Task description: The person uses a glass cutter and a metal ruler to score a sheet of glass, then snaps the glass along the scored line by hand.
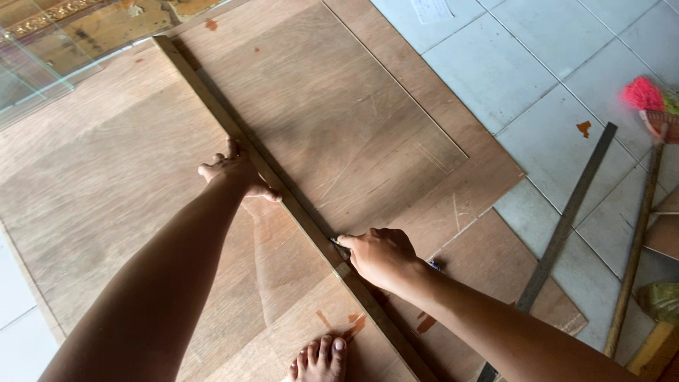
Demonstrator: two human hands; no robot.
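While L hand point(237, 172) pins straightedge point(283, 201), cutter point(339, 247) under R fingers point(353, 239).

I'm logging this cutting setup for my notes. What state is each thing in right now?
Left hand: pressed flat on the long wooden straightedge.
Wooden straightedge: lying diagonally across the plywood sheets.
Right hand: closed around a small cutting tool, its tip against the straightedge.
Upper plywood sheet: flat on the larger sheet.
Metal ruler: lying unused on the tiled floor.
Broom: lying on the floor.
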